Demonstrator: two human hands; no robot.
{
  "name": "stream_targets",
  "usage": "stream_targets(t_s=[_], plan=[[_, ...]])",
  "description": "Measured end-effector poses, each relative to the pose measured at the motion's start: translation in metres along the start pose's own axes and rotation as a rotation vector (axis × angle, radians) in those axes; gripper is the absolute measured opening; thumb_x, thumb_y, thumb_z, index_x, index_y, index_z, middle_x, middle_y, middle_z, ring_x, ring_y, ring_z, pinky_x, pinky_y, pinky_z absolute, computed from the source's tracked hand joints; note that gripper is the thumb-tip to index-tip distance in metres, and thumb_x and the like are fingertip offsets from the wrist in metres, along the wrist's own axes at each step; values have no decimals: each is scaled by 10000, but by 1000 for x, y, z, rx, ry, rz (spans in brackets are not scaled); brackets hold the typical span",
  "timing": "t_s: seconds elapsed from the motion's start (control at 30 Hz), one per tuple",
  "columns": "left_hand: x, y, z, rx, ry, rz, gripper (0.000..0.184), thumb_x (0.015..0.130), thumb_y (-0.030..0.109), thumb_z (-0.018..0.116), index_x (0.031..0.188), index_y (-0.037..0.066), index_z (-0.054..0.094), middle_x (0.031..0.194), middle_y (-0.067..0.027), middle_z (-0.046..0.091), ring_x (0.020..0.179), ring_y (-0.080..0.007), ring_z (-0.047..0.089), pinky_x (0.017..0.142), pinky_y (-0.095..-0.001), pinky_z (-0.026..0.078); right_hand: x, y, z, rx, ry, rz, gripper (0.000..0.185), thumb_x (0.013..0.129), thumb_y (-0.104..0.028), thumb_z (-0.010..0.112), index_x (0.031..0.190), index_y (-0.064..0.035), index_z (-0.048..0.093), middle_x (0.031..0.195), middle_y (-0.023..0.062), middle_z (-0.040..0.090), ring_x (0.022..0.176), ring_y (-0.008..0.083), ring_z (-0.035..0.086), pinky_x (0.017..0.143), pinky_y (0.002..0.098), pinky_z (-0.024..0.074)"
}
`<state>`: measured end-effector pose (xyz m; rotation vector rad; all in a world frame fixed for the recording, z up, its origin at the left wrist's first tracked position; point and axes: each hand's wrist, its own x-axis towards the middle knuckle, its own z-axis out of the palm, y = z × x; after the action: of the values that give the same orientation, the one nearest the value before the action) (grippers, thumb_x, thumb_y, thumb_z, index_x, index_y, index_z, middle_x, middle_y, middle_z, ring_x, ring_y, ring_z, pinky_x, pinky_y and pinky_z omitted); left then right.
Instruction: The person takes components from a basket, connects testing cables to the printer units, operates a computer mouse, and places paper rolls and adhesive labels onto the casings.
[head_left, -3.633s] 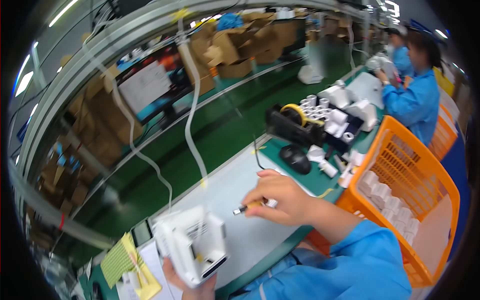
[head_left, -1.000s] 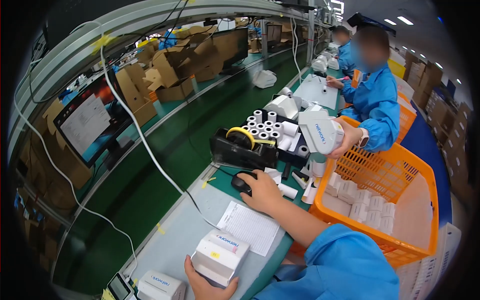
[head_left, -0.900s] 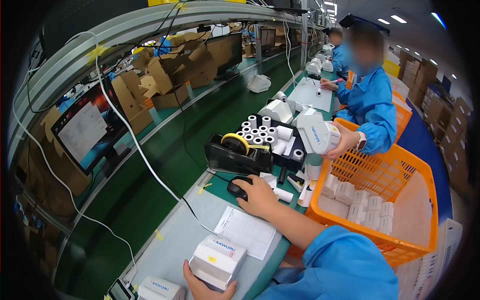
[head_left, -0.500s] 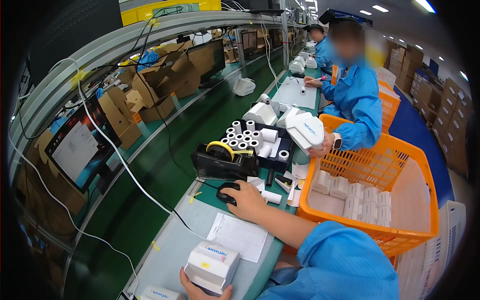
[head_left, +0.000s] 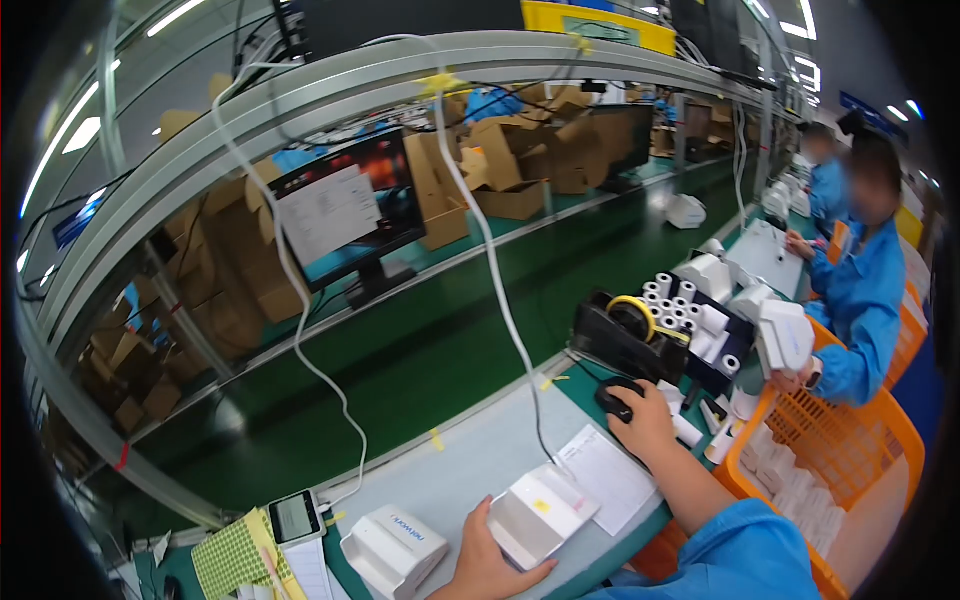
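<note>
My left hand (head_left: 488, 562) is wrapped around a white card terminal (head_left: 535, 515), its thumb and fingers on opposite sides. A small yellow sticker is on the terminal, and a white cable (head_left: 515, 345) runs down to its back. Beside it, to the left, rests a second white terminal (head_left: 405, 545) with a "network" logo. Over to the right, my right hand (head_left: 645, 425) is closed over a black computer mouse (head_left: 618, 398). Under the held terminal and to its right lies a printed sheet (head_left: 605, 470).
A black tape dispenser (head_left: 630, 345) and a box of paper rolls (head_left: 670, 305) stand beyond the mouse. An orange crate (head_left: 890, 440) is at right, near a co-worker (head_left: 850, 335) holding another terminal (head_left: 783, 335). A monitor (head_left: 345, 215) stands behind. A phone-like device (head_left: 295, 517) lies front left.
My view has swung left, bringing the monitor, the second terminal and the phone-like device further into sight. My left hand still holds the terminal, and my right hand stays on the mouse.
</note>
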<state>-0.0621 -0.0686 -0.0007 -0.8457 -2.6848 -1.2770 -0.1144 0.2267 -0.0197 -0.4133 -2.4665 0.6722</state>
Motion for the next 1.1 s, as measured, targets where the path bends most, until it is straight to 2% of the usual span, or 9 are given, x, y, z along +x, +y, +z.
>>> stream_targets(t_s=[0.43,0.83,0.93,1.03,1.1], plan=[[-3,-9,8,-24,81,70,1141,528,351,843,1376,-58,198,1318,-283,338,1228,-420,369,1044,-437,328,2,-3,0,-27,-26,54,438,683,-180,726,1114,-187,654,1243,246,494,1119,400,503,955,433,423],[0,-6,8,-45,168,140,1111,516,339,859,1353,-51,243,1251,-289,400,1164,-428,427,1001,-457,367,3,-5,3,-40,-9,60,434,682,-177,731,1108,-164,650,1229,252,496,1114,407,502,953,435,423],[9,2,-9,-109,-251,-212,1154,581,378,832,1355,-107,129,1268,-307,306,1210,-395,368,1041,-448,297,2,-5,3,-45,-4,55,437,681,-175,732,1110,-160,647,1221,255,497,1109,410,503,950,439,423],[0,-6,8,-57,172,135,1101,521,332,857,1356,-40,242,1250,-291,402,1162,-431,427,1000,-461,369,3,-7,2,-49,-2,54,439,682,-172,731,1112,-155,645,1218,255,499,1104,411,504,949,442,424],[-2,-7,9,-57,168,129,1100,525,326,854,1360,-35,236,1250,-292,402,1160,-434,427,999,-463,371,2,-7,2,-53,-1,49,439,681,-171,731,1111,-152,645,1217,254,499,1103,412,504,949,442,424]])
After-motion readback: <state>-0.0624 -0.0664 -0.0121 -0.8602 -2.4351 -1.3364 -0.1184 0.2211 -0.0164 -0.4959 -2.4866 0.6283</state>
